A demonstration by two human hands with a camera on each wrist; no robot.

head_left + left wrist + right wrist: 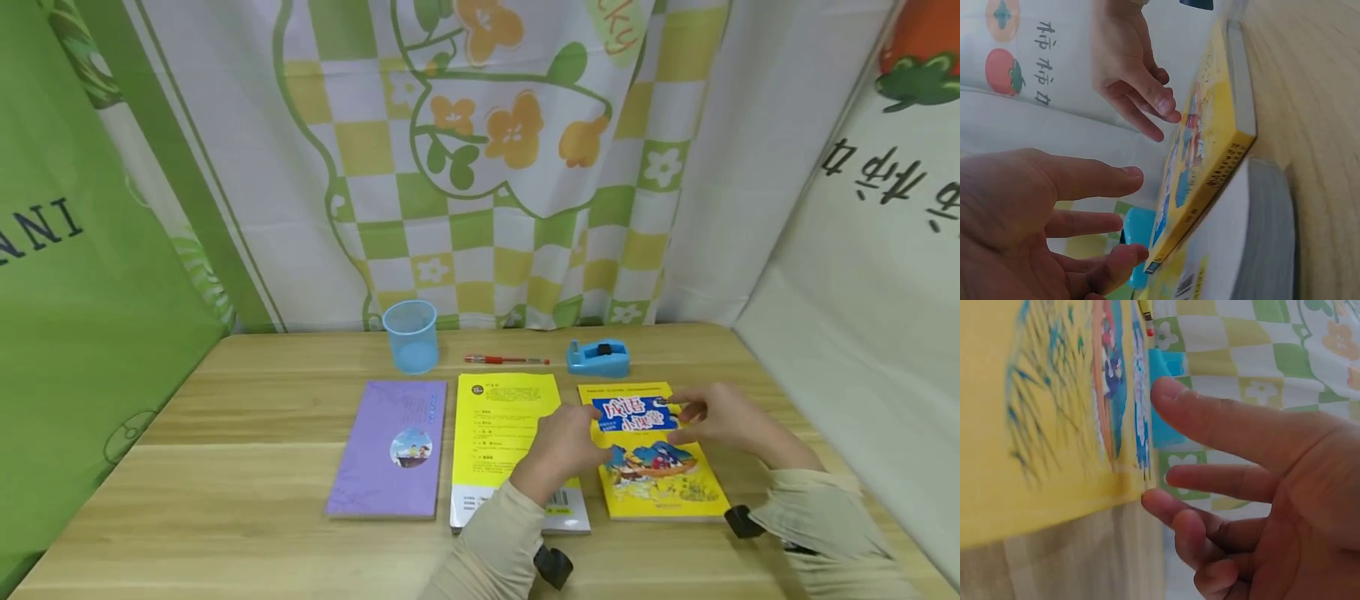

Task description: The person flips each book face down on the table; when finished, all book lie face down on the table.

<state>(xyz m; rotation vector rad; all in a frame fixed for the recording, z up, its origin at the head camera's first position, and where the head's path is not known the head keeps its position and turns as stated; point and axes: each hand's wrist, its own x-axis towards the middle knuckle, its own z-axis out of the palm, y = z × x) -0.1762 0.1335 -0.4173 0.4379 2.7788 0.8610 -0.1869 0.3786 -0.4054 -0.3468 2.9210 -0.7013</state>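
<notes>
A yellow picture book (652, 500) with a blue title panel lies at the right of the row of books. My left hand (564, 446) hovers at its left edge, partly over the neighbouring yellow-and-white book (495, 417). At the upper right edge of the picture book is my right hand (723, 421), its fingertips overlapping the cover in the head view. In the left wrist view, the left hand (1054, 219) has its fingers spread beside the book's spine (1210, 187). The right wrist view has the right hand (1254, 481) with loosely bent fingers near the cover (1054, 456). Neither hand grips anything.
A purple book (367, 467) lies at the left of the row. Behind the books are a blue cup (414, 346), a red pen (506, 360) and a blue tape dispenser (597, 360). Printed curtains hang around the wooden table (225, 475).
</notes>
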